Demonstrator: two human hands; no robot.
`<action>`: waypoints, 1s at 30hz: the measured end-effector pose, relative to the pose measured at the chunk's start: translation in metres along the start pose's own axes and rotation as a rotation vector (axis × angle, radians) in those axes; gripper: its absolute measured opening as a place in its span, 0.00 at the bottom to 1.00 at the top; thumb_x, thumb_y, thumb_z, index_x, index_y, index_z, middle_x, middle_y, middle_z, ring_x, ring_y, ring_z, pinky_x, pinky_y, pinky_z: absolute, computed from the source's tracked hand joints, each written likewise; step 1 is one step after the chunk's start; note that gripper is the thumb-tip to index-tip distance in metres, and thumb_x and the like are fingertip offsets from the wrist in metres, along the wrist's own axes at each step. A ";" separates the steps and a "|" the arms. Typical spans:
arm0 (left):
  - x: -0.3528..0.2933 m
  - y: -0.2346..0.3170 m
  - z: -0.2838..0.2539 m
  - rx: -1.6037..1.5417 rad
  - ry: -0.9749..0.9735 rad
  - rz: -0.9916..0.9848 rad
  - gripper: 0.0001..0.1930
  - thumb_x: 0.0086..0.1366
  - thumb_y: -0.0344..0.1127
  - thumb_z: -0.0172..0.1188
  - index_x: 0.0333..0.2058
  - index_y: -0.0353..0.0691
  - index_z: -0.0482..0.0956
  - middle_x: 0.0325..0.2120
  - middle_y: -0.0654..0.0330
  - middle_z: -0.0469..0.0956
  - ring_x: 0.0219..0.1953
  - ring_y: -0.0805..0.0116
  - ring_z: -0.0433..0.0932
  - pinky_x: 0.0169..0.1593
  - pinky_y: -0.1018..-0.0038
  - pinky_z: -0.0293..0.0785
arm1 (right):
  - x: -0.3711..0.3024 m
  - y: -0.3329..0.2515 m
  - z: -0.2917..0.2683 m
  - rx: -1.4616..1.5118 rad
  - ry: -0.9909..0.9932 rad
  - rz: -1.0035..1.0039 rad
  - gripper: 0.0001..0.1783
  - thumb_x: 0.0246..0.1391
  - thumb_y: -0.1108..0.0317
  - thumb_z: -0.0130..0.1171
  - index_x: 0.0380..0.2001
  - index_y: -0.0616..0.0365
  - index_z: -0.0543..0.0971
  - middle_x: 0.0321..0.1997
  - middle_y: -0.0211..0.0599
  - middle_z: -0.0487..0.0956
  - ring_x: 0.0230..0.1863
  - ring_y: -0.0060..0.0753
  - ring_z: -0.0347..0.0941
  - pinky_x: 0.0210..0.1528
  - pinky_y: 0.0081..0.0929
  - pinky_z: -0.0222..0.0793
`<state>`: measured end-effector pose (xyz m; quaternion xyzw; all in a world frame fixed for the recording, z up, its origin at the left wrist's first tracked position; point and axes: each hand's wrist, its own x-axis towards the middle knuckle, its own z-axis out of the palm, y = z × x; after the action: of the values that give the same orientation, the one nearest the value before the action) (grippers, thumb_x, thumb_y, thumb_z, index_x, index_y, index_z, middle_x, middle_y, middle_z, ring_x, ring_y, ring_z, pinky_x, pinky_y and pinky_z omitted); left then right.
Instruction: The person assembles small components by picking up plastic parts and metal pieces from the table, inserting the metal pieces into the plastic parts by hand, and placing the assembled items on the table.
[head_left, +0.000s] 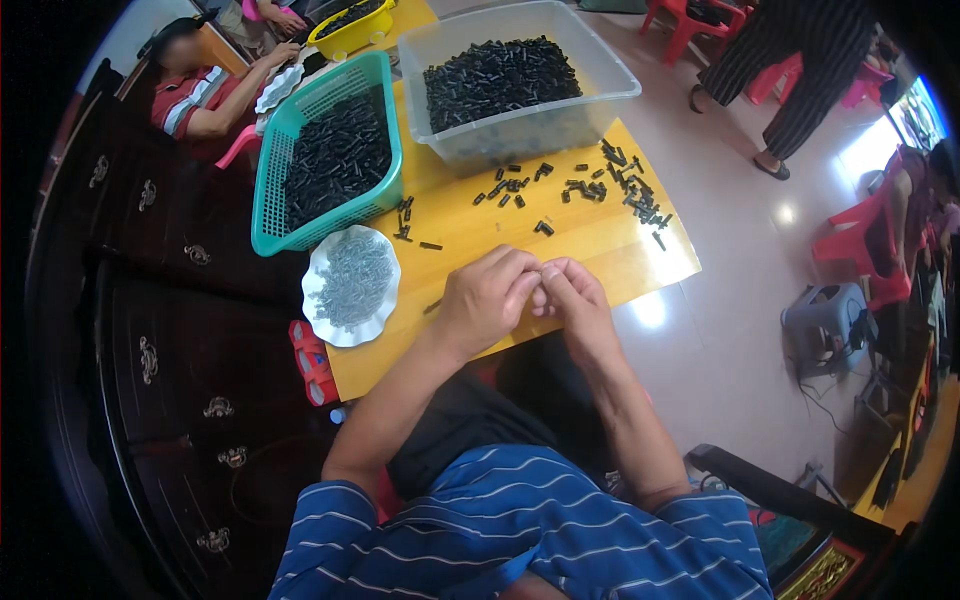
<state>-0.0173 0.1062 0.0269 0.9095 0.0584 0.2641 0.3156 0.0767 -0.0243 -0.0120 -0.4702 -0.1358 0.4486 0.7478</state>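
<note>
black pieces (500, 85) look glossy, pins (352, 280) metallic, the tub (560, 132) smooth plastic.

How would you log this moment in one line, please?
left hand, right hand: together over yellow table; any held item: unclear; nearby: white dish, green basket, loose black pieces

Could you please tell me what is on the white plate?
A heap of small, clear-looking pieces sits on the white plate; it covers the plate's middle, so that cannot be seen.
</note>
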 end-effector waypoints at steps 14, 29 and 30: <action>-0.033 -0.021 0.008 -0.763 -0.099 -0.568 0.12 0.72 0.35 0.52 0.31 0.36 0.76 0.23 0.66 0.75 0.22 0.80 0.72 0.27 0.82 0.67 | -0.002 0.013 0.007 -0.427 0.017 -0.199 0.10 0.68 0.65 0.52 0.35 0.60 0.73 0.27 0.28 0.76 0.29 0.17 0.71 0.34 0.20 0.68; -0.029 -0.008 0.014 -0.544 0.090 -0.433 0.04 0.65 0.24 0.60 0.38 0.34 0.78 0.28 0.66 0.79 0.28 0.84 0.75 0.33 0.84 0.73 | -0.003 -0.001 0.003 -0.059 0.018 -0.014 0.10 0.67 0.58 0.54 0.38 0.54 0.75 0.27 0.23 0.74 0.29 0.13 0.68 0.34 0.14 0.63; -0.029 -0.006 0.017 -0.545 0.088 -0.432 0.04 0.65 0.24 0.60 0.38 0.34 0.78 0.28 0.66 0.79 0.28 0.84 0.75 0.33 0.84 0.73 | -0.003 -0.002 0.004 -0.058 0.020 -0.015 0.10 0.67 0.58 0.54 0.38 0.54 0.75 0.27 0.23 0.74 0.29 0.13 0.68 0.34 0.14 0.63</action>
<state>-0.0325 0.0942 -0.0009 0.7463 0.1902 0.2361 0.5925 0.0730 -0.0249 -0.0078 -0.4951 -0.1447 0.4339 0.7387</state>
